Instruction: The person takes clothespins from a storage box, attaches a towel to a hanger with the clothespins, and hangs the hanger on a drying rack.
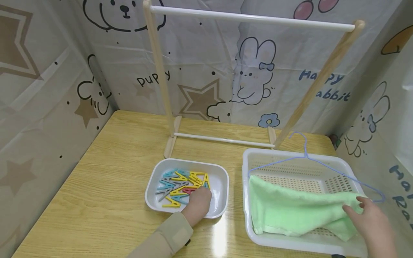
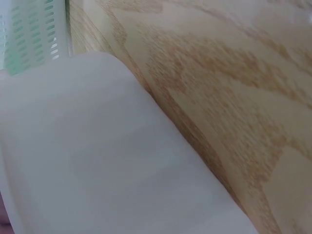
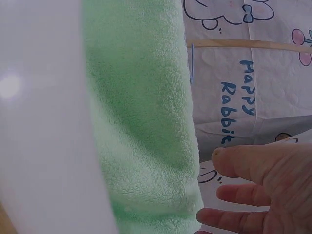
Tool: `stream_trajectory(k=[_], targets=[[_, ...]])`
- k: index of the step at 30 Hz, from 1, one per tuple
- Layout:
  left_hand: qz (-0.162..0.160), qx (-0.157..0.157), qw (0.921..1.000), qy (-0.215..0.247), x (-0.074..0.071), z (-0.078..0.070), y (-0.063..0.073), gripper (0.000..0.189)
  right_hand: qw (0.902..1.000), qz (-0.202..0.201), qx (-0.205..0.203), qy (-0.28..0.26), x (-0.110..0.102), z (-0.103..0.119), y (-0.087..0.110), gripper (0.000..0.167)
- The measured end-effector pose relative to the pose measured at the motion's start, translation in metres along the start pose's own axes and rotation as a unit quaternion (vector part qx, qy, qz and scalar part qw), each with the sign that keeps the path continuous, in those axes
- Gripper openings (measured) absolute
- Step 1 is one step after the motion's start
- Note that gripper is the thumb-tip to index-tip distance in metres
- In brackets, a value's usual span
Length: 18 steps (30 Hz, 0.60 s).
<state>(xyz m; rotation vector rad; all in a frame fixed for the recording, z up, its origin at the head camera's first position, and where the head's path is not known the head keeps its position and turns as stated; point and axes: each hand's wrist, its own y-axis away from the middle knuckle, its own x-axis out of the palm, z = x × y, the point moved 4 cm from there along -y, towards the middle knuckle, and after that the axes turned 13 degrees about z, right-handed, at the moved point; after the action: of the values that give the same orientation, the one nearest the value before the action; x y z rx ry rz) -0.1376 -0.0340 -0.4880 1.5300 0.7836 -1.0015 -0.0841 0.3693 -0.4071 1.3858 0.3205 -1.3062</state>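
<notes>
In the head view, my left hand (image 1: 198, 202) reaches down into a white tray (image 1: 220, 195) of yellow, blue, grey and red clothespins (image 1: 172, 203). Its fingertips are hidden, beside a red clothespin (image 1: 188, 190); whether they pinch one does not show. The tray's outer wall (image 2: 107, 146) fills much of the left wrist view. A light green fluffy towel (image 1: 290, 208) hangs from a blue hanger (image 1: 306, 156) over a white basket (image 1: 290, 245). Near the towel's right end is my right hand (image 1: 374, 218), thumb and fingers spread and not gripping it.
Behind the tray and basket stands a rack with wooden posts (image 1: 158, 68) and a white top bar (image 1: 251, 17). All sits on a wooden table (image 1: 106, 172). Printed cloth walls (image 1: 206, 46) enclose the back and both sides.
</notes>
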Motion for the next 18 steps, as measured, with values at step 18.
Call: stream_trajectory(k=[18], targets=[[0.028,-0.025,0.9993,-0.008,-0.004,-0.001,0.004,0.008,0.9995,-0.005,0.028,-0.011,0.002,-0.040,0.003,0.068]])
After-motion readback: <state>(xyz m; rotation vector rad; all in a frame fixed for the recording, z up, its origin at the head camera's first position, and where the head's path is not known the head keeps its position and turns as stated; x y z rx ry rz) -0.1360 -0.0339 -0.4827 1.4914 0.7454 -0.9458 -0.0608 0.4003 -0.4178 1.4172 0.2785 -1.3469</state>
